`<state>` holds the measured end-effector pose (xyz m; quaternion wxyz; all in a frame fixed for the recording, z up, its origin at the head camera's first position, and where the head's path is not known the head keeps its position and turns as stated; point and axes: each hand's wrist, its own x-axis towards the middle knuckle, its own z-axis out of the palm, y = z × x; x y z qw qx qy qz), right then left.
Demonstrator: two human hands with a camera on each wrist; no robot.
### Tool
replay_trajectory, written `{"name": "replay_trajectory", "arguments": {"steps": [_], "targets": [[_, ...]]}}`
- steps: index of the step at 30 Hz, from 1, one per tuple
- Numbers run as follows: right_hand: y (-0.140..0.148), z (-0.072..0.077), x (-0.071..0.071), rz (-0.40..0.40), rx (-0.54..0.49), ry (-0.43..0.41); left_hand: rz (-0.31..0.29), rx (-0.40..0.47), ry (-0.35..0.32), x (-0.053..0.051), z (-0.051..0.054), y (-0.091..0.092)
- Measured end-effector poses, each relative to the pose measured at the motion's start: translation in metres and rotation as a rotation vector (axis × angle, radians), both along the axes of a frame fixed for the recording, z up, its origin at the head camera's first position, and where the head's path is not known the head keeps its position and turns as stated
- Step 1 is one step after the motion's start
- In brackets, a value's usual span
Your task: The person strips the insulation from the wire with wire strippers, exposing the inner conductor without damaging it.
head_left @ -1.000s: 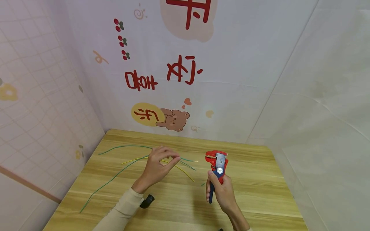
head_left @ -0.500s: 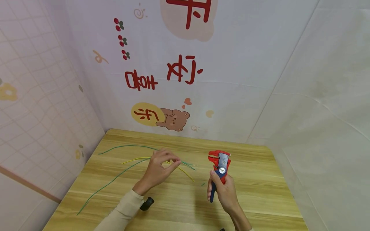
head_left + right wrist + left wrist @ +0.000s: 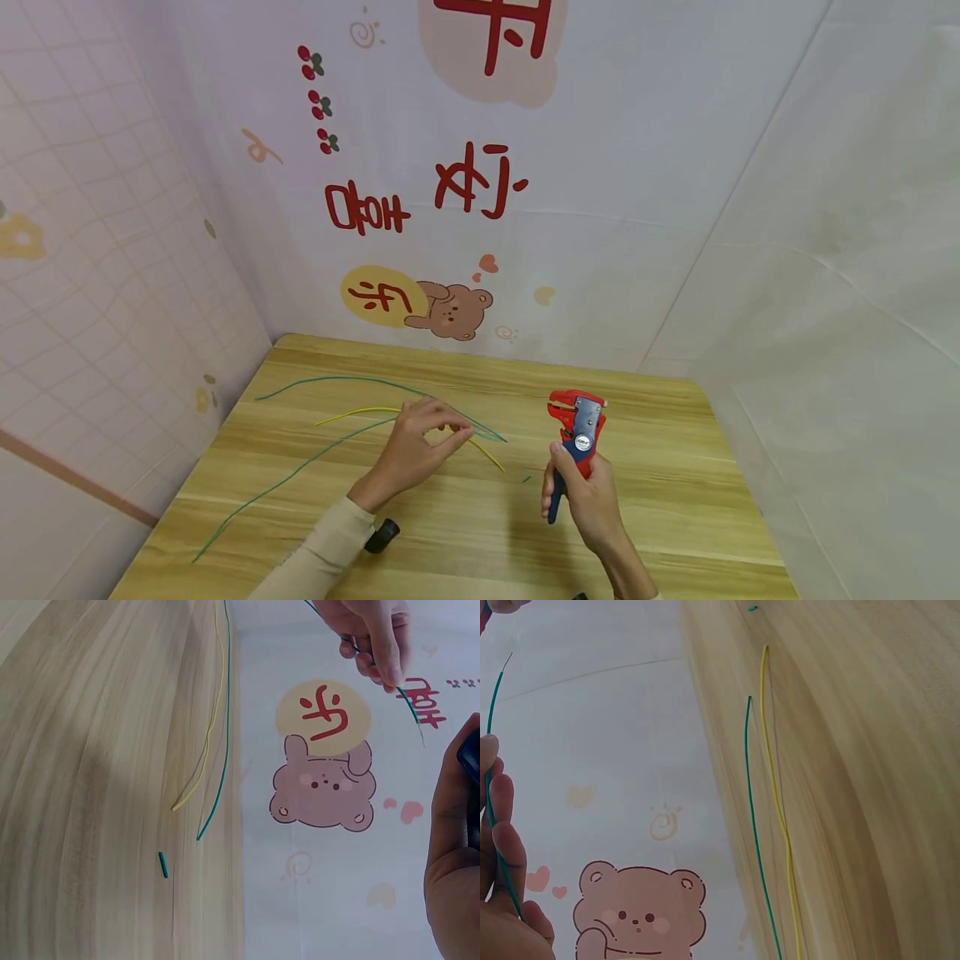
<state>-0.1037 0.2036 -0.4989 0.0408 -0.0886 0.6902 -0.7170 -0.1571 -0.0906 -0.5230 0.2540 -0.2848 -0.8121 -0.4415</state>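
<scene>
Between thumb and fingertips, my left hand pinches a green wire that trails down to the left. In the left wrist view, that green wire ends in a bare, thin metal tip above the fingers. My right hand grips the dark blue handle of a red and blue wire stripper, its red jaws pointing up and to the left. No wire shows between those jaws. A gap separates the tool from my left hand.
On the wooden table lie a yellow wire and another green wire, passing behind my left hand. A short green piece lies left of my right hand. Printed cloth walls stand behind and beside the table.
My left hand has moved slightly down and right with the green wire, whose trailing end slid down-left. My right hand and the stripper have shifted a little right.
</scene>
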Motion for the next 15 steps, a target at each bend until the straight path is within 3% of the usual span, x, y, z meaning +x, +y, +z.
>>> {"name": "replay_trajectory", "arguments": {"steps": [15], "targets": [[0.005, -0.004, -0.001, 0.013, -0.001, 0.014, -0.003, -0.055, -0.094, 0.004, -0.02, -0.001]]}}
